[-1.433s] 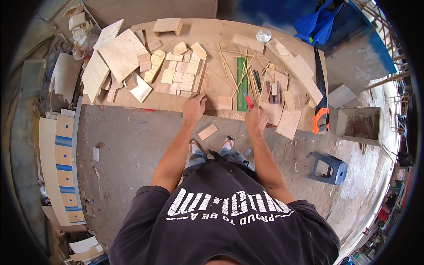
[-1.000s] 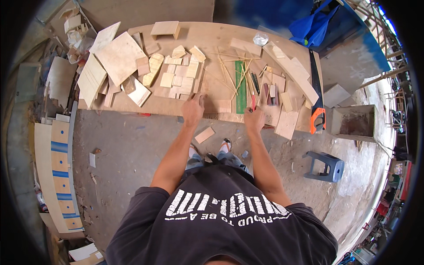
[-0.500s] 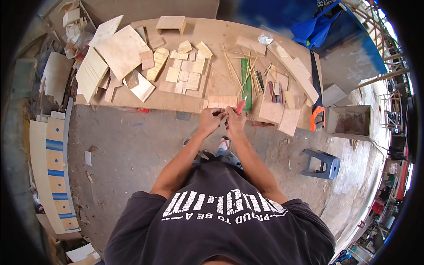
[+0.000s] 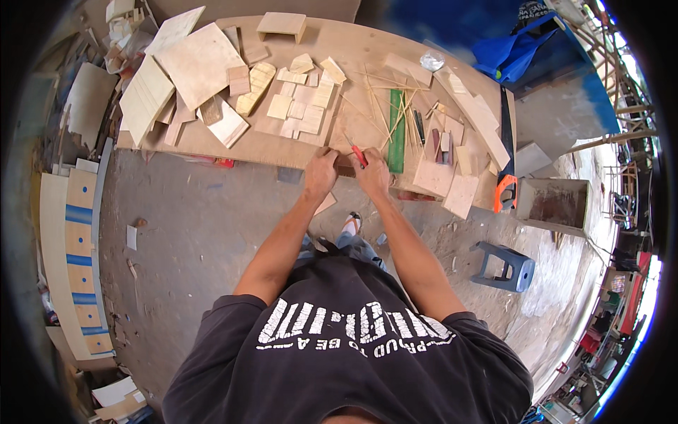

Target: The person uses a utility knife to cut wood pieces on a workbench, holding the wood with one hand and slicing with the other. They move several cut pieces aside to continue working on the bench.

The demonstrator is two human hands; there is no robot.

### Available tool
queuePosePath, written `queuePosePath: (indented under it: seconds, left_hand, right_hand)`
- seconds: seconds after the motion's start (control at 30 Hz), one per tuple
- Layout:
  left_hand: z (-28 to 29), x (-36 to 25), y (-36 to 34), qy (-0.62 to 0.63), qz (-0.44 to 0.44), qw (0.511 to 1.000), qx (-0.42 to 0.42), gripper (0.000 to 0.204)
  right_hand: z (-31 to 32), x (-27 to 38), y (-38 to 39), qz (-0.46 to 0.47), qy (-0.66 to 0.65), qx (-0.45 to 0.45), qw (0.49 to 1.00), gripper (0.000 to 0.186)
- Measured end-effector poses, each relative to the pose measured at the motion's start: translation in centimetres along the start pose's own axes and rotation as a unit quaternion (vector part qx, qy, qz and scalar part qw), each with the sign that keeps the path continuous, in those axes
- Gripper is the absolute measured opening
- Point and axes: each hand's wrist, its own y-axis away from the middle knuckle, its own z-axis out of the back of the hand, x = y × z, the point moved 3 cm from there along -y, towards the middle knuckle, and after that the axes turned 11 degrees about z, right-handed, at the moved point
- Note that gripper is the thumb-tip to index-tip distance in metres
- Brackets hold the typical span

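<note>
Left of the green strip (image 4: 396,145), the right hand (image 4: 374,174) gripped a red tool (image 4: 359,155); the left hand's (image 4: 320,172) grip was unclear.

Of hands I have two here, one left hand (image 4: 322,172) and one right hand (image 4: 372,174), and I count one red-handled knife (image 4: 360,157), one green strip (image 4: 397,159) and one orange-handled saw (image 4: 506,181). There are also one blue stool (image 4: 522,273), one open box (image 4: 551,225), one blue bag (image 4: 501,58) and five blue dots (image 4: 80,240).

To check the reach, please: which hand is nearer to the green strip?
The right hand, just left of the green strip at its near end; the left hand is farther left.
</note>
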Motion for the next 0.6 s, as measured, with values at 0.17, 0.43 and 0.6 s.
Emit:
queuePosePath:
  seconds: [0.17, 0.43, 0.6]
  left_hand:
    - [0.9, 0.0, 0.4, -0.012, -0.045, 0.999, -0.028, 0.013]
    - [0.8, -0.6, -1.0, -0.042, -0.038, 0.998, -0.01, 0.013]
    - [0.5, -0.8, -1.0, -0.028, -0.007, 1.0, -0.002, 0.012]
  right_hand:
    - [0.2, 0.6, 0.3, 0.007, -0.037, -0.034, 0.999, 0.021]
    - [-0.4, 0.2, -1.1, 0.012, 0.018, 0.009, 1.0, 0.019]
    - [-0.1, -0.2, -1.9, 0.049, 0.032, 0.024, 0.998, 0.016]
